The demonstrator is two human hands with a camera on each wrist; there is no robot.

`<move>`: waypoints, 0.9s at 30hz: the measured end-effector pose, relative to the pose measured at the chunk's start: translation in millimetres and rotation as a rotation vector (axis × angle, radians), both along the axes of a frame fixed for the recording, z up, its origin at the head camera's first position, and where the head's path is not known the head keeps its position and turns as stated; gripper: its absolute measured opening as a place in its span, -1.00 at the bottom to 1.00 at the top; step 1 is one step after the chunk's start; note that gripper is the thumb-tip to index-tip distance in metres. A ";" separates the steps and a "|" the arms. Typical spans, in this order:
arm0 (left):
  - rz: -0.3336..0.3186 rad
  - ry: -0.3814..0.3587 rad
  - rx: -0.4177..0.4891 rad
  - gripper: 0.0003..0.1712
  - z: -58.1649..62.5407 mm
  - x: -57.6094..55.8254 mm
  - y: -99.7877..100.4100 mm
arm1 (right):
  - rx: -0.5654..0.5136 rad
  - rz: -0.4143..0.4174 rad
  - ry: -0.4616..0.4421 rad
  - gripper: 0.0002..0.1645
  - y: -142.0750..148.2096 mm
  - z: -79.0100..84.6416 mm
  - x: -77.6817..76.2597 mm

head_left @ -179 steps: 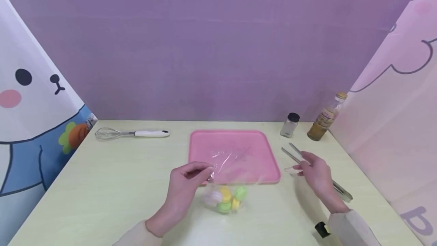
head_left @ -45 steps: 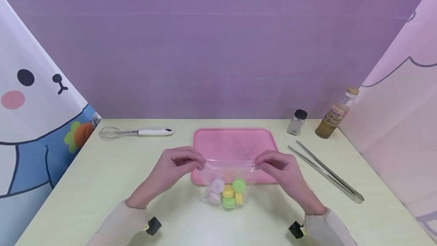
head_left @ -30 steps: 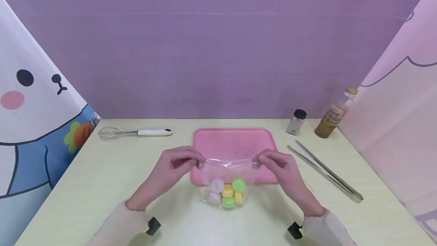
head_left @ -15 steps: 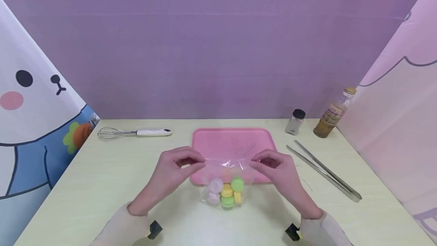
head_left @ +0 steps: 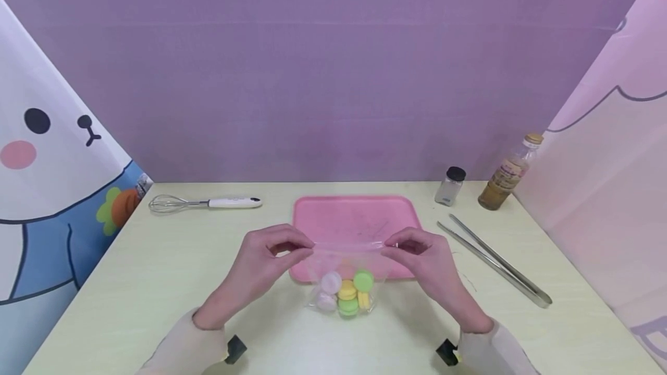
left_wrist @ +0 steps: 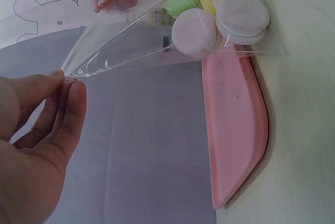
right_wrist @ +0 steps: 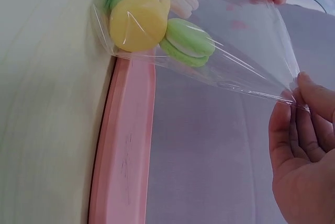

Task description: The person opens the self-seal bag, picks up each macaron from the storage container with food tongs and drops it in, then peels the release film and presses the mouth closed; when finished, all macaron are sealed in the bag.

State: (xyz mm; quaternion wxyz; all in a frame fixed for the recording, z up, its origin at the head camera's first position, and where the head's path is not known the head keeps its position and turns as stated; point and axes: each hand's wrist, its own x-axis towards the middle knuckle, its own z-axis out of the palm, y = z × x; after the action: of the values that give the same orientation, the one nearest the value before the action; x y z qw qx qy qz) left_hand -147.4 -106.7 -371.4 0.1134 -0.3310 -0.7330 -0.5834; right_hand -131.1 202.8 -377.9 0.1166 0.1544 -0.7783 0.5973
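Note:
A clear plastic bag (head_left: pixel 341 262) hangs between my two hands, its top edge stretched out straight. Several macarons (head_left: pixel 348 290) in pale purple, yellow and green lie in the bottom of it. My left hand (head_left: pixel 271 254) pinches the bag's left top corner between thumb and fingers. At the opposite corner my right hand (head_left: pixel 424 256) pinches the film the same way. Both wrist views show the film drawn to a point at the thumb and fingertips, with the macarons (left_wrist: pixel 243 17) bunched at the far end. Behind the bag lies a pink tray (head_left: pixel 356 213), partly covered by it in the head view.
Metal tongs (head_left: pixel 497 262) lie to the right of the tray. A small jar (head_left: pixel 449 187) with a black lid and a corked bottle (head_left: pixel 508 175) of brown liquid stand at the back right. At the back left is a whisk (head_left: pixel 208 203) with a white handle.
Six seconds ago only my left hand held the bag, while my right was by the tongs. Since then my right hand has taken the other corner. In the last second the hands barely moved.

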 end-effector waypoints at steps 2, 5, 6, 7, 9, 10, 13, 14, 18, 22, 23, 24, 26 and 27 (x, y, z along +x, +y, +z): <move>0.003 0.025 0.004 -0.83 -0.5 -0.4 0.4 | 0.001 -0.009 0.004 -0.80 0.3 1.0 0.0; 0.024 0.072 0.009 -0.81 -1.2 -0.4 1.6 | 0.002 -0.017 0.022 -0.73 0.0 1.9 0.6; 0.035 0.089 0.007 -0.79 -1.4 -0.3 2.1 | 0.000 -0.018 0.032 -0.71 -0.1 1.8 0.7; 0.046 0.106 0.004 -0.79 -1.5 -0.2 2.5 | 0.002 -0.017 0.047 -0.68 -0.3 1.6 0.8; 0.068 0.132 -0.003 -0.78 -1.7 0.0 2.9 | 0.014 -0.013 0.091 -0.65 -0.8 0.9 0.5; 0.075 0.139 -0.005 -0.78 -1.8 -0.1 2.8 | 0.018 -0.007 0.121 -0.66 -1.2 0.2 0.2; 0.084 0.150 -0.006 -0.77 -1.7 -0.5 2.1 | 0.044 0.008 0.227 -0.71 -2.2 -1.5 -1.1; 0.085 0.150 -0.006 -0.77 -1.5 -0.5 1.8 | 0.051 0.014 0.257 -0.73 -2.7 -1.8 -1.5; 0.068 0.150 -0.008 -0.75 -1.4 -0.9 0.8 | 0.068 0.034 0.317 -0.73 -3.7 -2.1 -1.7; 0.042 0.162 -0.051 -0.74 -2.4 -0.7 1.3 | 0.116 0.047 0.327 -0.71 -3.0 -1.2 -0.8; 0.037 0.177 -0.070 -0.72 -3.2 -0.9 1.9 | 0.128 0.057 0.325 -0.70 -2.6 -0.8 -0.7; 0.038 0.194 -0.092 -0.71 -3.5 -0.9 2.8 | 0.143 0.067 0.323 -0.69 -2.1 -0.2 -0.5; 0.048 0.235 -0.139 -0.69 -4.7 -1.4 5.0 | 0.184 0.085 0.331 -0.65 -1.3 1.2 -0.6; 0.054 0.252 -0.159 -0.69 -4.8 -1.6 6.3 | 0.205 0.095 0.335 -0.64 -0.9 2.0 -0.8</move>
State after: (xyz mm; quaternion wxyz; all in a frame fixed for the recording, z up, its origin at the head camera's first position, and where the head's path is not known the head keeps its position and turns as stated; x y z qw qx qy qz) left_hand -149.1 -100.3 -376.2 0.1939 -0.3896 -0.7654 -0.4741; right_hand -131.9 201.9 -375.8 0.1997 0.2992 -0.7965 0.4859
